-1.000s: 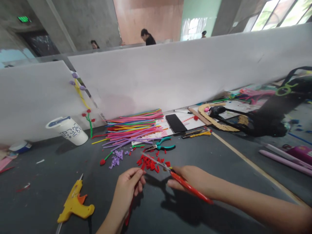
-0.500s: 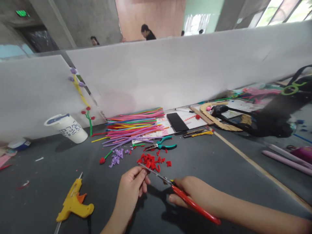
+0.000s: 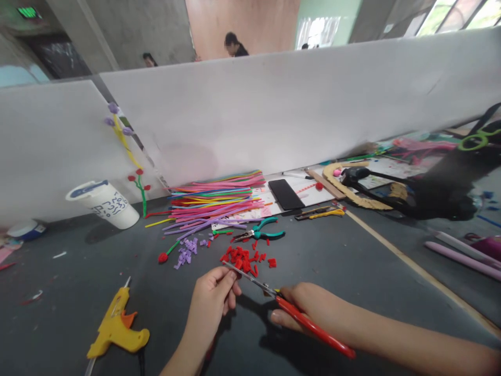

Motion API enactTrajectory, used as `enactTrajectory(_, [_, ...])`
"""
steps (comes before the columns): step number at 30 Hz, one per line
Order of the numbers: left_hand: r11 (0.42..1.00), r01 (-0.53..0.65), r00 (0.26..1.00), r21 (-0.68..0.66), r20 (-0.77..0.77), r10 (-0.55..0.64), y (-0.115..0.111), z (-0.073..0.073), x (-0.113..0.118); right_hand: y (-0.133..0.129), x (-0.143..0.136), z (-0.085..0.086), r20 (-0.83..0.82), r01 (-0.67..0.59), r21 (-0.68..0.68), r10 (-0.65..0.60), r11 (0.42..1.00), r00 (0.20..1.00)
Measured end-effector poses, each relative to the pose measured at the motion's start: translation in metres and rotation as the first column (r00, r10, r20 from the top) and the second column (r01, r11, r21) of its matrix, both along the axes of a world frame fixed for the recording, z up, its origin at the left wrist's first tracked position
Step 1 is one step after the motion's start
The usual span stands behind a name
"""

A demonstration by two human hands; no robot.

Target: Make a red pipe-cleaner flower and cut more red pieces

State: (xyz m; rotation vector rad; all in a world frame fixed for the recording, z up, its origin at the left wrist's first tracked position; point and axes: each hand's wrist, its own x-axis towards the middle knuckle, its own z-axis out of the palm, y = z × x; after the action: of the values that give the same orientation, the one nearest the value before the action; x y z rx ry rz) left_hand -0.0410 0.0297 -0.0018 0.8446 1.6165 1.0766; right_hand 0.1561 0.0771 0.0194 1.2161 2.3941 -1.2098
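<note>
My right hand grips a pair of scissors with long red handles; their metal blades point up and left. My left hand is closed in a pinch at the blade tips. What it pinches is mostly hidden, seemingly a red pipe cleaner, with a little red showing below the wrist. Just beyond the blades lies a heap of short red pipe cleaner pieces. Left of it are short purple pieces and a red bud on a green stem. Teal-handled pliers rest behind the red heap.
A yellow glue gun lies at the left, before a white cup. Pipe cleaners, a phone and a utility knife lie along the white partition. A black stand is at the right. People are beyond the partition.
The view has shifted slightly. Both hands and the scissors keep nearly the same pose, with the blades still at the left fingertips.
</note>
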Motion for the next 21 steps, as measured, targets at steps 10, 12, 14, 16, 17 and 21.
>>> enactTrajectory(10, [1.000, -0.010, 0.998, -0.022, 0.066, 0.012, 0.008, -0.009, -0.003, 0.006, -0.005, -0.001, 0.014, -0.003, -0.032, 0.003, 0.999, 1.000])
enactTrajectory(12, [0.999, -0.012, 0.996, -0.033, 0.085, 0.015, 0.010, -0.010, -0.003, 0.008, -0.006, -0.004, -0.012, 0.007, -0.060, -0.008, 0.998, 1.000])
enactTrajectory(14, [0.999, -0.012, 0.995, -0.047, 0.102, 0.017, 0.012, -0.012, -0.003, 0.010, -0.009, -0.005, 0.003, 0.036, -0.095, -0.036, 0.995, 0.999])
enactTrajectory(16, [0.998, -0.008, 0.992, -0.070, 0.128, 0.017, 0.015, -0.015, -0.004, 0.014, -0.014, -0.001, 0.068, 0.073, -0.137, -0.064, 0.988, 0.996])
enactTrajectory(17, [0.997, -0.005, 0.989, -0.083, 0.144, 0.017, 0.017, -0.016, -0.004, 0.016, -0.017, 0.002, 0.105, 0.089, -0.163, -0.073, 0.983, 0.992])
enactTrajectory(21, [0.992, 0.000, 0.977, -0.125, 0.211, 0.026, 0.025, -0.022, -0.006, 0.024, -0.029, 0.014, 0.209, 0.149, -0.272, -0.093, 0.951, 0.973])
